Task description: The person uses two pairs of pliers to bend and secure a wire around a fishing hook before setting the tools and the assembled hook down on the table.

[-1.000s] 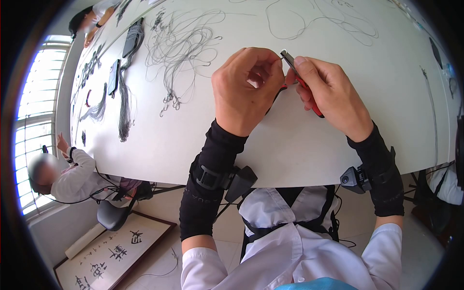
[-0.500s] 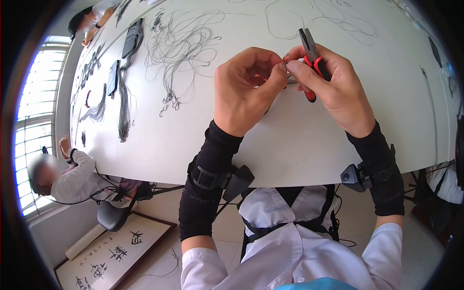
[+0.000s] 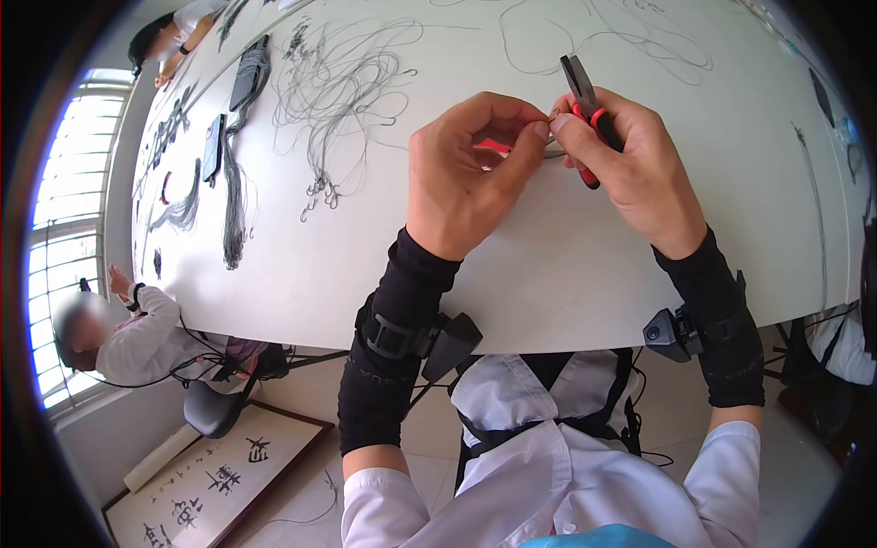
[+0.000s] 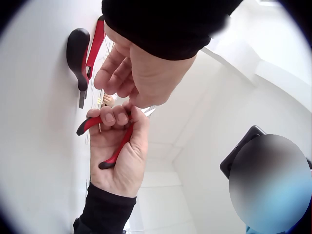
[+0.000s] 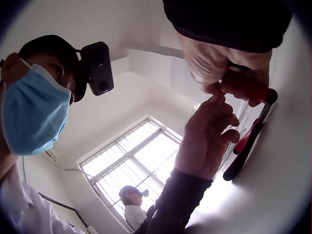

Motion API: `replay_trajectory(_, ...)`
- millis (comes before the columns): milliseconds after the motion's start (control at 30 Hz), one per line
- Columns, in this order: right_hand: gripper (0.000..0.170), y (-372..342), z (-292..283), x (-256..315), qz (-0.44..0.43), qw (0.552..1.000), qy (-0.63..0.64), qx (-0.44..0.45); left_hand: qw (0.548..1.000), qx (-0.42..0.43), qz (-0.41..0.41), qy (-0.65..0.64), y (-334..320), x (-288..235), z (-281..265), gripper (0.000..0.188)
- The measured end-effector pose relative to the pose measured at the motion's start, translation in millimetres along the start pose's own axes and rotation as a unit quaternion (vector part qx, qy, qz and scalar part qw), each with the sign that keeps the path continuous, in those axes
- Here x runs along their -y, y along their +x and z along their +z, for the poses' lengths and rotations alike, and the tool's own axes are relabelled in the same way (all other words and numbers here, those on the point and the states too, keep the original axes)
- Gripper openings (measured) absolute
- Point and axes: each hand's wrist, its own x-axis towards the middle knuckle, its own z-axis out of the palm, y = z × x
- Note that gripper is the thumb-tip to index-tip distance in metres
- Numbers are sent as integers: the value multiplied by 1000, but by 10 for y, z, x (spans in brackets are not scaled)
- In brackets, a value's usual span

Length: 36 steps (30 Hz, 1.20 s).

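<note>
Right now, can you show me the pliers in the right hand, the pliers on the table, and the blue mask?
Held pliers (image 3: 585,94): head view, dark metal part.
Table pliers (image 4: 78,52): left wrist view, black handle.
Blue mask (image 5: 36,109): right wrist view, its front.

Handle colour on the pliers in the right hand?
Red handles with black ends; clearest in left wrist view.

In your head view the window (image 3: 73,183) glares at nine o'clock, edges bowing black; your right-wrist view seems dimmer.
</note>
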Motion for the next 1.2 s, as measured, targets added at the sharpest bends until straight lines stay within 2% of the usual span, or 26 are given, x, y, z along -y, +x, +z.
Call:
replay_trajectory(167,29,2,5,-31,4,1000,-4,4,998,-5,22,50,-9,40,2,11)
replay_trajectory(300,36,5,0,-26,70,994,73,37,1000,-14,-13,14,0,-41,-27,15)
replay_trajectory(367,40,-13,19,22,88,987,127,51,1000,-27,-7,6,9,-6,-32,15)
replay_trajectory(467,42,-52,41,45,121,980,143,61,999,-36,6,16,6,-9,-22,16)
replay_trajectory(667,38,-54,33,49,113,983,116,90,992,-37,60,104,-10,-3,-10,13)
replay_trajectory(767,45,-62,7,38,114,978,121,122,988,-52,78,120,-12,2,19,9)
replay_trajectory(967,43,-71,13,16,101,982,96,129,982,-54,113,141,-8,71,21,9)
replay_trajectory(1067,18,-54,10,-46,37,989,38,140,979,-52,119,154,-6,79,21,8)
replay_trajectory(1200,19,-57,21,13,89,985,67,130,978,-50,123,161,-5,82,22,8)
